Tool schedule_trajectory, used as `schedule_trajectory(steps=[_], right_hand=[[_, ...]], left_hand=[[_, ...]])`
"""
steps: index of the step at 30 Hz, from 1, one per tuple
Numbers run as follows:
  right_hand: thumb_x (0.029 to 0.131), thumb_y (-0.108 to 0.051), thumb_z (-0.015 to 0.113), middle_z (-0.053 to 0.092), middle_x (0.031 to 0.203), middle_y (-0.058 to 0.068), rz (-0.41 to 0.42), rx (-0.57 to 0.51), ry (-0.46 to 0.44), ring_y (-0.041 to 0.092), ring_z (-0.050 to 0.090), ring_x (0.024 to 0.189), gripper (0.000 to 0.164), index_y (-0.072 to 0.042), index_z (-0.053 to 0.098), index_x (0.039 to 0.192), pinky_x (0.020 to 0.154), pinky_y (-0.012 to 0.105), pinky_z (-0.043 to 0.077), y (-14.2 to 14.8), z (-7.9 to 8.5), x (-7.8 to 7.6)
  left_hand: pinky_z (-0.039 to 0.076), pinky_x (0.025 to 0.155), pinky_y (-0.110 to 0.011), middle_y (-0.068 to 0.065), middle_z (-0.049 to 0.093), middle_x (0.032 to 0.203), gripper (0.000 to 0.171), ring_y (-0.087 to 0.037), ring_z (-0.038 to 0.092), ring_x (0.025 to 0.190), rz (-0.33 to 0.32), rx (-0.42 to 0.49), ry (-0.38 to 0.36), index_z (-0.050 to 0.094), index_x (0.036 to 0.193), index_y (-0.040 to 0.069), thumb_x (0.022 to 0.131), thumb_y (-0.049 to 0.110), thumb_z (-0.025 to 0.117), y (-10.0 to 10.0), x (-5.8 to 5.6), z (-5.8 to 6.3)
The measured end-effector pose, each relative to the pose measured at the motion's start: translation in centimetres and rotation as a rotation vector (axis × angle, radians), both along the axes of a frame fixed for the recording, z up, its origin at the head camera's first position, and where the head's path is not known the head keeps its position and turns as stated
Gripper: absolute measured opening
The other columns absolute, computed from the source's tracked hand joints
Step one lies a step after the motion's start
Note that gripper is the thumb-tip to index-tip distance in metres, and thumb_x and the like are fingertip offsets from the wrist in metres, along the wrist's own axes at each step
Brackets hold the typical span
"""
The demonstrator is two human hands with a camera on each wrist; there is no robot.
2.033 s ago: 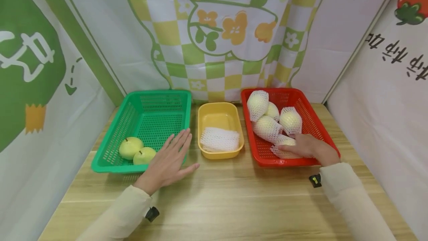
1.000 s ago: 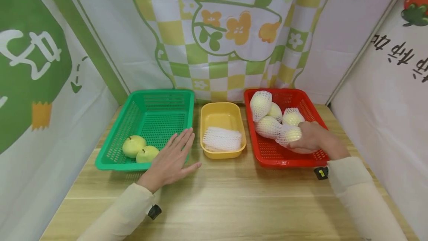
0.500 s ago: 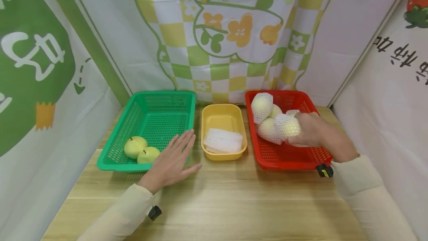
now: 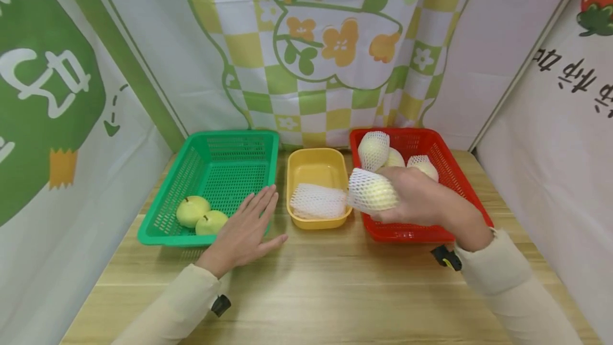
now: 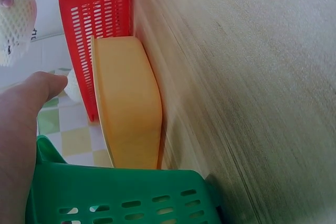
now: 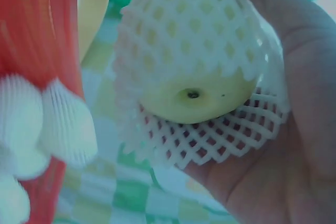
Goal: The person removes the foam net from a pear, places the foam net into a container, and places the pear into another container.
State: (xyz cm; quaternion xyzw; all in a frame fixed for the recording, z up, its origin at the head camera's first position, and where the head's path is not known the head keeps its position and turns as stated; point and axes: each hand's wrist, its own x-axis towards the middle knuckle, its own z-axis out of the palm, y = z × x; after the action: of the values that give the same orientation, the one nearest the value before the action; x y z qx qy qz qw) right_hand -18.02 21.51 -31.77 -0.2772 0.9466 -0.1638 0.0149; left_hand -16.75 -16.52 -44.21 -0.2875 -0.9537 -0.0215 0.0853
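My right hand grips a pale yellow-green pear wrapped in a white foam net, raised over the left front of the red basket. In the right wrist view the bare end of the pear shows through the open end of its foam net. My left hand lies with straight fingers at the near right corner of the green basket, holding nothing. Two bare pears, one at the left and one beside it, sit inside that green basket.
Between the baskets stands a yellow tray with white foam nets at its near end. Several netted pears remain in the red basket, one at the back left and one at the right. All stand on a wooden table.
My right hand has taken hold of a netted pear in the red basket, lifted it and carried it left towards the yellow tray. The left hand has stayed in place.
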Motion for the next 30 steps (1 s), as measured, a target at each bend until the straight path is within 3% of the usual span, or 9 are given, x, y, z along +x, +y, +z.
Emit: schedule_trajectory(steps=[3,10,15,26,30], right_hand=[[0.078,-0.037,0.09,0.071,0.113,-0.001,0.064,-0.027,0.011,0.016,0.065,0.097,0.066,-0.01,0.062,0.131,0.085,0.035,0.062,-1.5,-1.4,0.4],[0.082,-0.039,0.087,0.069,0.128,0.006,0.19,-0.019,0.001,0.02,0.066,0.108,0.078,-0.003,0.056,0.143,0.096,0.04,0.061,-4.6,-4.5,1.3],[0.083,-0.041,0.086,0.069,0.124,0.006,0.234,-0.015,-0.02,0.017,0.066,0.101,0.077,-0.003,0.055,0.143,0.093,0.036,0.062,-6.1,-6.7,1.8],[0.083,-0.046,0.086,0.067,0.123,0.001,0.215,0.025,-0.112,0.014,0.064,0.1,0.079,-0.01,0.053,0.145,0.089,0.033,0.059,-7.5,-10.8,1.9],[0.084,-0.049,0.085,0.067,0.129,0.003,0.203,0.056,-0.097,0.019,0.065,0.108,0.079,-0.011,0.051,0.145,0.099,0.042,0.057,-7.8,-11.4,2.1]], left_hand=[[0.021,0.135,-0.053,-0.017,0.015,0.177,0.097,-0.035,0.02,0.165,0.002,0.0,-0.003,0.024,0.165,-0.003,0.102,0.066,0.05,0.0,0.0,0.0],[0.022,0.135,-0.053,-0.017,0.015,0.177,0.097,-0.034,0.019,0.165,0.003,-0.002,-0.003,0.024,0.165,-0.002,0.102,0.066,0.051,-0.1,0.0,-0.1],[0.023,0.134,-0.053,-0.018,0.017,0.177,0.097,-0.035,0.02,0.165,-0.003,-0.006,0.003,0.024,0.165,-0.002,0.102,0.066,0.05,-0.1,0.0,-0.1],[0.025,0.134,-0.053,-0.019,0.019,0.176,0.097,-0.035,0.021,0.165,-0.009,-0.012,0.017,0.025,0.165,-0.003,0.101,0.066,0.051,-0.1,-0.1,-0.2],[0.024,0.134,-0.053,-0.018,0.019,0.177,0.097,-0.035,0.02,0.165,-0.006,0.0,0.011,0.025,0.165,-0.003,0.101,0.064,0.054,-0.3,-0.1,-0.2]])
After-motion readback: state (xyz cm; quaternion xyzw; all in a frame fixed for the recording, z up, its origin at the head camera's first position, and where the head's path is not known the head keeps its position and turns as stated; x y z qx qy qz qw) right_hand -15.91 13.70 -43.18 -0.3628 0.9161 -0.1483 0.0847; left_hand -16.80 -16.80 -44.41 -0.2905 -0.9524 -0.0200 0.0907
